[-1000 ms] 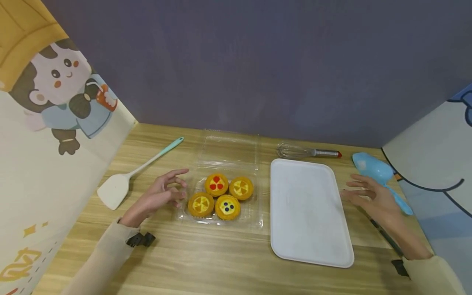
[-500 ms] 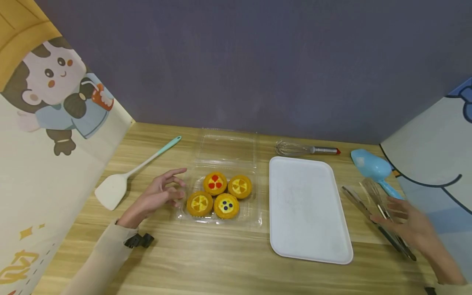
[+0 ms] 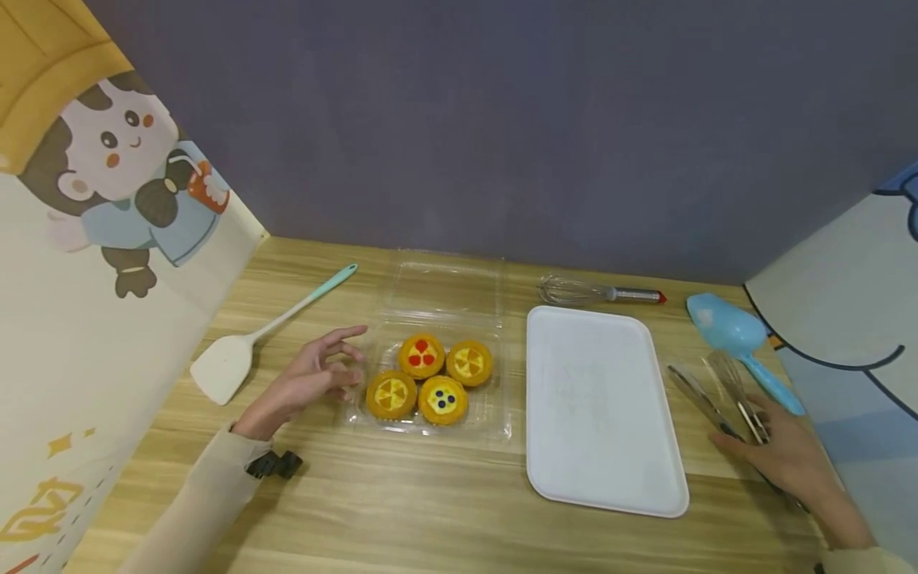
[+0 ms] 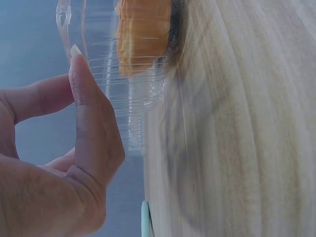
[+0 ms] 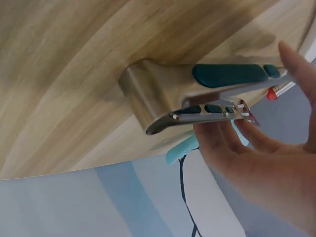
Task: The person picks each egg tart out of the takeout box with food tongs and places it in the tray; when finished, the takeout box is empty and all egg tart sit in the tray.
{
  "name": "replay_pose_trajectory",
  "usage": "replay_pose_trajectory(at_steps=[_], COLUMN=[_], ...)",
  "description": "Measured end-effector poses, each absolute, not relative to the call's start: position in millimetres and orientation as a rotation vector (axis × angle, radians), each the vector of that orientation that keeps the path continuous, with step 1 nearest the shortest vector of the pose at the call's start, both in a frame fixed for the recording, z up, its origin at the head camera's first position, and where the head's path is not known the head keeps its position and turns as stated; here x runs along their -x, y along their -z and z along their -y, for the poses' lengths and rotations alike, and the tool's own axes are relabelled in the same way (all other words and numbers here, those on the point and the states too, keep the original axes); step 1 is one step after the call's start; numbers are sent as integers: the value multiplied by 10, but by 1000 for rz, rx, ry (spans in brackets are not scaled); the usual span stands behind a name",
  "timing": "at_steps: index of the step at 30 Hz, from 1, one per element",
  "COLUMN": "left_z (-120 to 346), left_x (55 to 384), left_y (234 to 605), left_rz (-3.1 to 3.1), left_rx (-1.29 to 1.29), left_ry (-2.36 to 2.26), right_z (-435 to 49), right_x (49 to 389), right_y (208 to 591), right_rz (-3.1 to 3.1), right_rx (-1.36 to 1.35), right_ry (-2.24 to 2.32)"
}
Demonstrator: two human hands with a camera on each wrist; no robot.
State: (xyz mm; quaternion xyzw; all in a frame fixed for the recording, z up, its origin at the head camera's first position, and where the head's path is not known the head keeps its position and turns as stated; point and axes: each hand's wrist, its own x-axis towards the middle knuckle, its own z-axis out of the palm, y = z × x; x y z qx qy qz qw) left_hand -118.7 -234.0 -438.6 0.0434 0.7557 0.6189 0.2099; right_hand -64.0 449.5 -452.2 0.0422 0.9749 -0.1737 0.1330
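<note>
My left hand [image 3: 308,383] hovers with relaxed fingers at the left side of a clear plastic clamshell box [image 3: 495,414], holding nothing. Inside the box's base sit several egg tarts, among them one with red topping [image 3: 421,356] and one with dark blue dots [image 3: 442,400]. Over at the right, my right hand [image 3: 785,458] grips metal tongs [image 3: 699,391] with dark green handle pads. In the right wrist view, the fingers [image 5: 212,140] touch one arm of the tongs and the thumb lies by the other arm. The tongs' arms stand spread apart.
A white tray [image 3: 598,414] lies between box and tongs. Behind it is a whisk [image 3: 581,291]. A blue scoop [image 3: 727,323] lies at the far right, a white spatula [image 3: 225,367] at the left. The box lid [image 3: 445,287] lies folded back. Walls bound the table behind and at both sides.
My right hand has moved from above the tray's right edge back and right onto the tongs, its fingers coming around them. The left hand has stayed beside the box.
</note>
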Motion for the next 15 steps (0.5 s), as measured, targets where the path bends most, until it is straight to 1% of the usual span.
replay_pose_trajectory(at_steps=[15], left_z=[2331], left_x=[1174], left_y=[4396], left_rz=[-2107], left_rx=[-147], left_ry=[-1733], right_z=[-4452], right_x=[648], right_y=[4629], right_rz=[-2956], right_rx=[-144], right_ry=[487])
